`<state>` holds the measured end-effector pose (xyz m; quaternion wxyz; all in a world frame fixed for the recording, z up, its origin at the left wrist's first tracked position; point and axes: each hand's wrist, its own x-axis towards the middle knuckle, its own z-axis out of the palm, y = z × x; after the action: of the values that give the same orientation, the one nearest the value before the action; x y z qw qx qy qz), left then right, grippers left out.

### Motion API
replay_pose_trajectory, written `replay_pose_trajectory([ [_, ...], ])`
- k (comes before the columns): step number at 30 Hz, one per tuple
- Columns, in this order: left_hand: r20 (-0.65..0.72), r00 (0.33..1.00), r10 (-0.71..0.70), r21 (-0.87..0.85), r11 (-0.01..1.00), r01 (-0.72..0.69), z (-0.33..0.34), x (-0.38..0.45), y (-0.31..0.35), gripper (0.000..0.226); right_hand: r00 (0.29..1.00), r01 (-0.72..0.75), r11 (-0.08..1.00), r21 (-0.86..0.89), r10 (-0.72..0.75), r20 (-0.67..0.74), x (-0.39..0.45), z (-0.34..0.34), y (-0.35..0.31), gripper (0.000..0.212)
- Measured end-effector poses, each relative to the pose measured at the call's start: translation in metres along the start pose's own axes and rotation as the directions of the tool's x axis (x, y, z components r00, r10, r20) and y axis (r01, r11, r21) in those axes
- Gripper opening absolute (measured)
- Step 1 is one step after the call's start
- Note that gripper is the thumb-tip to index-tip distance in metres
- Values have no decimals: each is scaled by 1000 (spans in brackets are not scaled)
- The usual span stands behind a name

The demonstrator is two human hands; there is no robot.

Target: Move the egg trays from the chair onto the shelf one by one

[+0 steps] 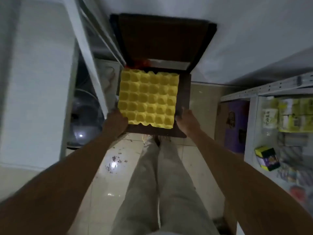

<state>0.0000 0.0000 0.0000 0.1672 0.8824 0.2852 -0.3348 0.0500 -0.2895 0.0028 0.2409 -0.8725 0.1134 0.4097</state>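
Note:
A yellow egg tray (148, 98) with empty cups lies on the seat of a dark brown chair (183, 92) straight ahead. My left hand (116, 119) grips the tray's near left corner. My right hand (186, 122) is at the tray's near right corner, fingers curled against its edge; whether they clasp it is blurred. A bit of red (135, 65) shows behind the tray's far edge. The shelf (264, 89), a white metal rack, stands to the right.
The rack holds yellow-green boxes (291, 116) and a small purple and yellow box (267, 158). A purple carton (235, 126) stands beside the rack. A fan (84, 119) sits low on the left behind a white frame (88, 53). Tiled floor lies below.

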Motion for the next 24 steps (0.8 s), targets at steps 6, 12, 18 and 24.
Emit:
replay_pose_trajectory([
  [6, 15, 992, -123, -121, 985, 124, 29, 53, 9, 61, 982, -55, 997, 56, 64, -179, 69, 22, 15, 47],
  [12, -174, 980, -98, -53, 995, 90, 35, 64, 14, 48, 969, -7, 998, 55, 20, -245, 94, 23, 12, 27],
  [18, -164, 981, -103, -44, 994, 97, 43, 62, 6, 44, 944, -36, 995, -93, 3, -329, 92, 24, 7, 22],
  [24, -106, 985, -133, 52, 989, 139, 37, 89, 4, 31, 956, 24, 915, -402, -138, -258, 96, 16, 6, 17],
])
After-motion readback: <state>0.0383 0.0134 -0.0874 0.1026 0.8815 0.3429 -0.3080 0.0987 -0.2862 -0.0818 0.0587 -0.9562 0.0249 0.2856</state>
